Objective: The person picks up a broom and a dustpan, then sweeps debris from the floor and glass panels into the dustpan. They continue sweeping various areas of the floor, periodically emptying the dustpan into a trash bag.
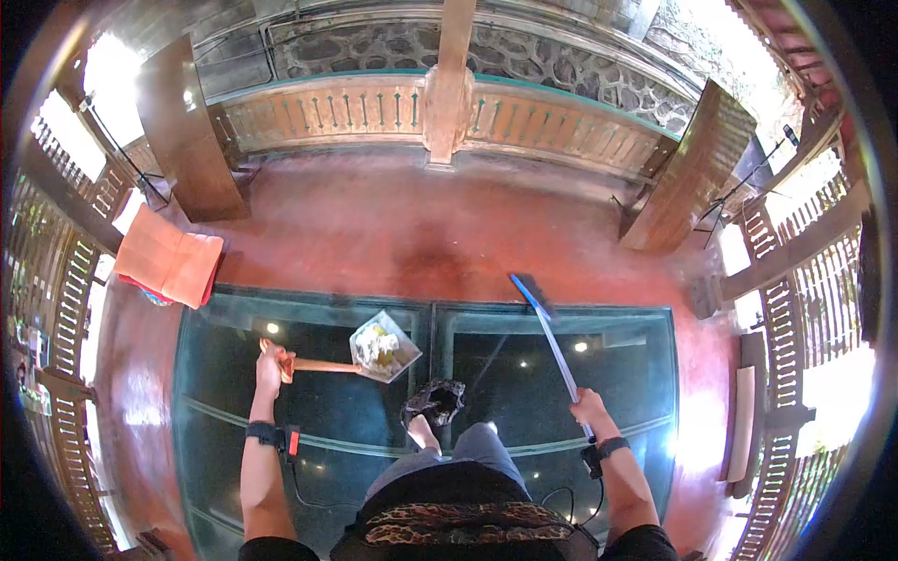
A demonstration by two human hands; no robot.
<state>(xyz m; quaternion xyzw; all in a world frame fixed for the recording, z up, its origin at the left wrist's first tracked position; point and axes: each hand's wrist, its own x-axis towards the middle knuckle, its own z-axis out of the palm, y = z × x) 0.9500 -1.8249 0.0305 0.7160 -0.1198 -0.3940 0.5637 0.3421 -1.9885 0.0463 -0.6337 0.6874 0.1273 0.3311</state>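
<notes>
Below frame centre, the left hand [272,366] gripped the dustpan [384,347] (pan toward frame right); the right hand [589,409] clasped the broom [552,341], slanting up-left.

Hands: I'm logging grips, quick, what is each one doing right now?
Left hand: closed around the wooden handle of the dustpan.
Right hand: closed around the long handle of the broom.

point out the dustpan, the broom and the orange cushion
dustpan [402,363]: head view, lower right rim of the pan
broom [551,341]: head view, middle of the shaft
orange cushion [168,254]: head view, middle of the fabric
</notes>
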